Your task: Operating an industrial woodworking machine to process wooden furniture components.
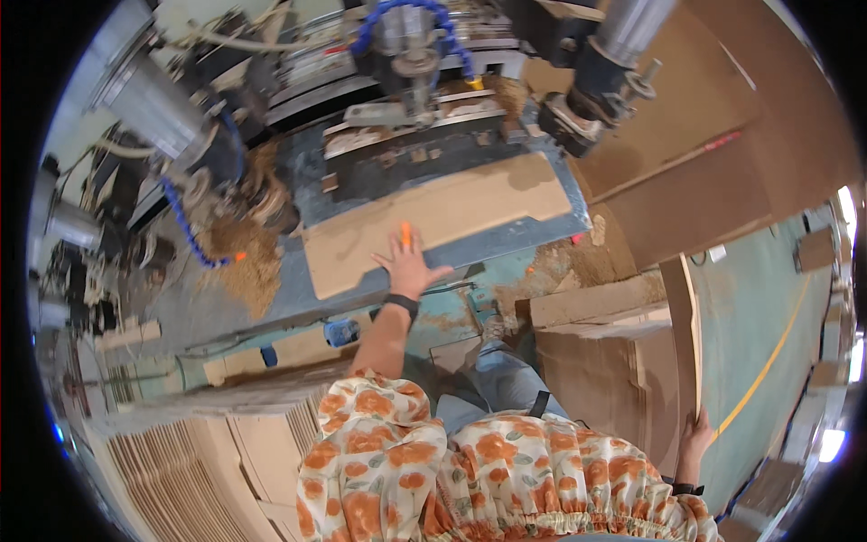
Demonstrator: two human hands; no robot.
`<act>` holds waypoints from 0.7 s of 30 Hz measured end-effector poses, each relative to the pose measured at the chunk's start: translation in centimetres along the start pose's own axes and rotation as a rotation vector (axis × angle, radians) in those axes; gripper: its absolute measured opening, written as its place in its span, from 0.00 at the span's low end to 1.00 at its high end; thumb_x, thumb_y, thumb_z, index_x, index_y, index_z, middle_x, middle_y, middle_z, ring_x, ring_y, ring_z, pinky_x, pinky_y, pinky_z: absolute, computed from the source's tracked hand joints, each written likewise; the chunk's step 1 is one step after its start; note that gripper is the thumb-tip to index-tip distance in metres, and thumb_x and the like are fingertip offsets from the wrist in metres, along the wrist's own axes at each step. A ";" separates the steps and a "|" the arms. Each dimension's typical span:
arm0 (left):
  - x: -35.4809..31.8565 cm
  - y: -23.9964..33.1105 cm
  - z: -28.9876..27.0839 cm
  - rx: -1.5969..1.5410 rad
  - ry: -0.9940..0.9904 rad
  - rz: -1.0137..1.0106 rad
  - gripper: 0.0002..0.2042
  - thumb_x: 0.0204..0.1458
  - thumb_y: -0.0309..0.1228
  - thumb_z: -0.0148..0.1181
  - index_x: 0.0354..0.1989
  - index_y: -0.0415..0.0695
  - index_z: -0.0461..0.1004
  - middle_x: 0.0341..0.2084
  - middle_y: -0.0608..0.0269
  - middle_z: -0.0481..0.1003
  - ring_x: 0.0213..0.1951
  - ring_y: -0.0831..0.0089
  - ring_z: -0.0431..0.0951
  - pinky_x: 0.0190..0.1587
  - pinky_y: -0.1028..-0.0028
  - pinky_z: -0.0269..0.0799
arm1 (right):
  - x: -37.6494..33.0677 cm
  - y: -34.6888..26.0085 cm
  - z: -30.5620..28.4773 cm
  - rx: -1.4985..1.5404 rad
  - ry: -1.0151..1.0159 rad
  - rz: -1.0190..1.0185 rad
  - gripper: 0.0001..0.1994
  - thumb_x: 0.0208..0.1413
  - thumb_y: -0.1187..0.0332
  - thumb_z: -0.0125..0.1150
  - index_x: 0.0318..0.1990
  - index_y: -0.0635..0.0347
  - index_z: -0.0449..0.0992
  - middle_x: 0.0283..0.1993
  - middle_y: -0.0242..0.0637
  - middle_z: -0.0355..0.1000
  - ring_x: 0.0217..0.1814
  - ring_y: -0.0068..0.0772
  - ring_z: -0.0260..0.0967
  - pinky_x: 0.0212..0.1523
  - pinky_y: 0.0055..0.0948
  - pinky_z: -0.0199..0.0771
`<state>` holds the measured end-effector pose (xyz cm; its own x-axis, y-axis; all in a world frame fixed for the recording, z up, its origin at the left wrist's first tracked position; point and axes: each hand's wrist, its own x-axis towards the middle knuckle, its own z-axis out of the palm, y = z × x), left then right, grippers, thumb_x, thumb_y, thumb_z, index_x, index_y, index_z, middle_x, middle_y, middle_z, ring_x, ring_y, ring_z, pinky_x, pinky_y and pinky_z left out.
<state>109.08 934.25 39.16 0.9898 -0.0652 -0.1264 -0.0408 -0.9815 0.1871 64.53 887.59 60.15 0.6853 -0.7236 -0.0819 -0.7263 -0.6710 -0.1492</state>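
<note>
My left hand [406, 269] lies flat with its fingers spread on a long tan wooden panel [479, 212]. Something orange covers or lies at one of its fingers. The panel has a stepped edge facing me and rests on the dark machine table [298, 275], below a metal clamp bar [415, 126]. Far out to the right, my right hand [692, 447] is closed around the lower end of a second thin wooden panel [683, 316], held edge-on beside a stack. Part of that hand's grip is hidden behind the panel.
Machine heads with blue coolant hoses [190, 226] stand left and right of the table. Sawdust [239, 262] is heaped on the left. Stacked panels stand at lower left [172, 479] and right [605, 379]. A large brown board [704, 199] lies at the right.
</note>
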 end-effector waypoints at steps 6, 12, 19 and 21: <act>-8.3 -5.9 6.1 0.172 0.314 0.156 0.29 0.48 0.35 0.54 0.61 0.46 0.60 0.55 0.60 0.63 0.58 0.58 0.59 0.57 0.34 0.46 | 12.0 -21.3 0.4 0.043 -0.043 -0.753 0.19 0.50 0.77 0.52 0.52 0.56 0.70 0.41 0.52 0.72 0.40 0.56 0.70 0.38 0.45 0.71; -12.8 -9.4 -3.6 0.053 0.326 0.444 0.24 0.46 0.25 0.50 0.56 0.45 0.65 0.46 0.61 0.68 0.50 0.61 0.67 0.58 0.55 0.60 | 20.3 -39.8 8.2 0.007 -0.173 -1.242 0.12 0.51 0.73 0.50 0.43 0.54 0.73 0.31 0.46 0.72 0.29 0.48 0.72 0.29 0.43 0.70; -21.6 -13.4 -19.1 0.311 0.067 0.426 0.17 0.46 0.28 0.52 0.47 0.45 0.70 0.43 0.61 0.71 0.45 0.61 0.73 0.49 0.66 0.71 | 21.4 -51.0 19.7 0.022 -0.105 -1.527 0.15 0.52 0.72 0.50 0.48 0.53 0.70 0.40 0.45 0.73 0.38 0.48 0.72 0.39 0.41 0.72; -23.7 -12.6 -22.5 0.440 0.080 0.481 0.16 0.46 0.28 0.52 0.46 0.46 0.70 0.43 0.61 0.72 0.45 0.62 0.74 0.50 0.66 0.71 | 20.8 -52.5 22.8 0.056 -0.120 -1.494 0.17 0.51 0.71 0.54 0.51 0.52 0.70 0.45 0.46 0.72 0.44 0.49 0.72 0.44 0.41 0.72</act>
<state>89.20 952.21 61.67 0.8538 -0.5180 -0.0519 -0.5162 -0.8294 -0.2136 118.13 911.39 43.81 0.7752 0.6240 0.0983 0.6295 -0.7502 -0.2023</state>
